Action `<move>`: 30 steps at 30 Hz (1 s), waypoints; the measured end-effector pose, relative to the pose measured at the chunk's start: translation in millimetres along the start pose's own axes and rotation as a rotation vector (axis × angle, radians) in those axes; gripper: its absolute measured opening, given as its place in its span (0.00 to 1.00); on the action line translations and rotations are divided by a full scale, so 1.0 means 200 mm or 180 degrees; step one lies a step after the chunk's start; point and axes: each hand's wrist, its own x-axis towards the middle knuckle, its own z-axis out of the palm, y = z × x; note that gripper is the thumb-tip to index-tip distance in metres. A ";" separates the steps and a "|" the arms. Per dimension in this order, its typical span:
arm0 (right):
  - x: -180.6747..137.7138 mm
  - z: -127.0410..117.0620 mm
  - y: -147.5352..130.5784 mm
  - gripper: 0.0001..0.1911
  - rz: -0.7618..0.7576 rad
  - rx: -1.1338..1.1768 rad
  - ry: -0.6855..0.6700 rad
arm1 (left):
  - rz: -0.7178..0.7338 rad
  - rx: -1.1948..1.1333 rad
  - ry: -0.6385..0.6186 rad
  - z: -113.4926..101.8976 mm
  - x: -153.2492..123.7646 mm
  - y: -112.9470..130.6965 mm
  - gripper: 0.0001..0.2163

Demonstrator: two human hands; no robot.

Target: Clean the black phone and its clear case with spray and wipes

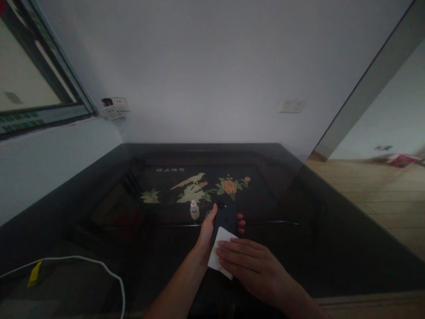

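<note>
A black smartphone (pixel 227 218) is in my left hand (pixel 208 228), its back with the camera facing up. The thumb lies along the left edge and fingertips curl round the right edge. My right hand (pixel 252 263) presses a folded white tissue (pixel 217 254) flat against the phone's lower part with its fingers. That lower part is hidden under the tissue and the hand. Just left of the phone, a small clear bottle (pixel 194 210) with a white cap stands upright on the glossy black table (pixel 285 252).
The tabletop carries a decoration of birds and flowers (pixel 229 186). A white cable (pixel 83 258) with a yellow tag (pixel 34 274) curves over the left front. Behind the table rises a wall with a socket (pixel 292 106). A window (pixel 36 66) is at upper left.
</note>
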 end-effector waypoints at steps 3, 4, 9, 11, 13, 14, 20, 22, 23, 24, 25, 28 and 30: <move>-0.06 -0.03 0.00 0.15 0.0081 0.0004 -0.0033 | 0.0037 -0.0073 0.0086 0.02 -0.02 -0.02 0.38; -0.09 -0.04 0.00 0.15 0.0116 0.0019 -0.0059 | 0.0066 -0.0102 0.0109 0.03 -0.02 -0.02 0.38; -0.18 -0.07 0.00 0.18 0.0276 -0.0005 -0.0170 | 0.0249 -0.0128 0.0052 0.03 -0.03 -0.04 0.36; -0.21 -0.09 -0.01 0.18 0.0328 -0.0017 -0.0153 | 0.0293 -0.0139 0.0044 0.03 -0.02 -0.04 0.35; -0.23 -0.10 -0.02 0.18 0.0433 0.0037 -0.0091 | 0.0360 -0.0170 0.0103 0.03 -0.02 -0.04 0.34; -0.24 -0.11 -0.02 0.19 0.0526 0.0069 -0.0020 | 0.0397 -0.0174 0.0144 0.03 -0.01 -0.04 0.33; -0.26 -0.16 0.01 0.17 0.1800 0.0207 0.0663 | 0.0586 -0.0010 0.0401 0.07 -0.03 -0.05 0.29; -0.25 -0.15 0.07 0.11 0.2429 0.0257 0.0837 | 0.0601 0.0025 0.0450 0.07 -0.03 -0.05 0.28; -0.24 -0.14 0.11 0.09 0.2744 0.0355 0.0923 | 0.0614 0.0055 0.0457 0.07 -0.03 -0.05 0.28; -0.24 -0.13 0.15 0.08 0.3023 0.0528 0.1029 | 0.0620 0.0096 0.0443 0.07 -0.03 -0.05 0.28; -0.24 -0.12 0.20 0.10 0.3290 0.0776 0.1094 | 0.0621 0.0144 0.0424 0.07 -0.03 -0.05 0.29; -0.26 -0.08 0.33 0.15 0.3843 0.1395 0.0826 | 0.0665 0.0234 0.0346 0.05 -0.02 -0.05 0.28; -0.29 -0.05 0.38 0.18 0.3936 0.1415 0.0521 | 0.0642 0.0296 0.0256 0.03 -0.02 -0.05 0.26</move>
